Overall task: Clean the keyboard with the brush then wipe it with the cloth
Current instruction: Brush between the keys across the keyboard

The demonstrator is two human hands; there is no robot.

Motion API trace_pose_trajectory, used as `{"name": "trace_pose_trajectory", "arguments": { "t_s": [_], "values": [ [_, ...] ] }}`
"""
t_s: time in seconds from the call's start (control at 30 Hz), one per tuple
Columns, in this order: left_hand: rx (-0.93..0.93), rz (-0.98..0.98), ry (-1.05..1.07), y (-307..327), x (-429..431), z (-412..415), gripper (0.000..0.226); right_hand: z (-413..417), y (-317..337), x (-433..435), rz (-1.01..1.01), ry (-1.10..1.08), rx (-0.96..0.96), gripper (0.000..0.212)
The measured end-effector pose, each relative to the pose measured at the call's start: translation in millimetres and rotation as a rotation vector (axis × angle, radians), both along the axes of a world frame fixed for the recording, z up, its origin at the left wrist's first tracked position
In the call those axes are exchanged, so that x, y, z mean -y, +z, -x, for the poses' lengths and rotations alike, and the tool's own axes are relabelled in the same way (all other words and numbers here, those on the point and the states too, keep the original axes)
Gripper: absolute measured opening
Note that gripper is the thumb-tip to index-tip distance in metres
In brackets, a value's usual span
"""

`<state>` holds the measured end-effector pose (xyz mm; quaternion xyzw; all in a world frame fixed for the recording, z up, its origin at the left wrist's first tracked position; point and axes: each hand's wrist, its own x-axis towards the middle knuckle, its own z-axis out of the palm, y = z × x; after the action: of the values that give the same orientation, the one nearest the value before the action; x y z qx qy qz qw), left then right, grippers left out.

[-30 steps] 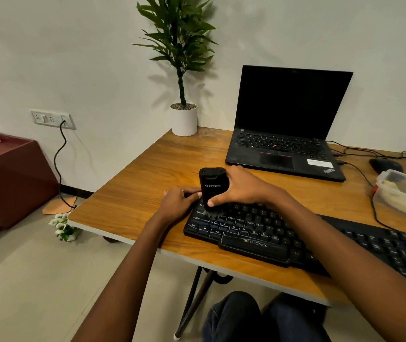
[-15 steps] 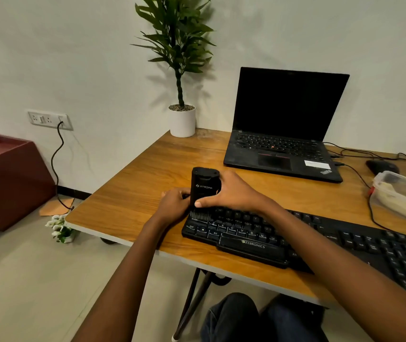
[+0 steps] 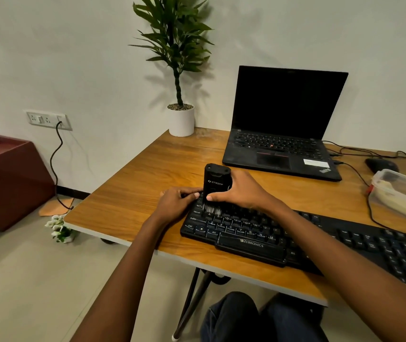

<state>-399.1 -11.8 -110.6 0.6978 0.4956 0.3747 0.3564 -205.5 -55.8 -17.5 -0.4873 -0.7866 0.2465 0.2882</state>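
Both bare forearms stretched forward, hands close together.
Right hand (image 3: 240, 191) curled in a sideways grip, thumb low; left hand (image 3: 176, 202) palm-down, fingers (image 3: 192, 193) flat and extended toward the right.

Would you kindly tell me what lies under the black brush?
Its pale bristles press on the keyboard, near the A and S keys. The right hand holds the brush; keys beneath that hand are hidden.

Black brush (image 3: 216, 185) upright, bristles on black keyboard (image 3: 246, 233) left keys.
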Motion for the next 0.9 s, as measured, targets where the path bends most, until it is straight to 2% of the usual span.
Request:
{"name": "trace_pose_trajectory", "arguments": {
  "t_s": [0.13, 0.23, 0.33, 0.47, 0.6, 0.7, 0.83, 0.9],
  "values": [
    [0.013, 0.011, 0.013, -1.4, -0.6, 0.4, 0.035, 1.4, -1.7, 5.5, 0.036, 0.035, -0.042, 0.044],
    [-0.005, 0.000, 0.012, -1.1, -0.1, -0.2, 0.028, -1.3, -3.4, 3.0, 0.042, 0.013, -0.034, 0.046],
    [-0.003, -0.001, 0.012, -1.9, -0.7, -0.1, 0.032, 1.8, 0.7, 2.2, -0.019, -0.003, -0.016, 0.046],
    [-0.024, -0.022, 0.016, 1.4, 1.7, -0.1, 0.025, 2.3, -3.2, 8.1, 0.020, 0.027, -0.049, 0.046],
    [-0.049, -0.048, 0.013, 4.9, 4.2, -1.5, 0.022, -2.3, -1.9, 7.5, -0.034, -0.023, -0.059, 0.043],
    [-0.039, -0.046, 0.005, 6.0, 5.3, -1.2, 0.023, -5.0, -6.9, 15.0, 0.062, 0.048, -0.118, 0.039],
    [-0.028, -0.017, 0.006, 3.7, 4.6, -1.2, 0.025, -29.6, 0.7, 20.2, 0.197, 0.089, -0.064, 0.037],
    [-0.020, -0.002, 0.010, 3.4, 4.0, -0.8, 0.027, -33.2, 11.8, 17.6, 0.200, 0.106, -0.006, 0.041]
  ]
}}
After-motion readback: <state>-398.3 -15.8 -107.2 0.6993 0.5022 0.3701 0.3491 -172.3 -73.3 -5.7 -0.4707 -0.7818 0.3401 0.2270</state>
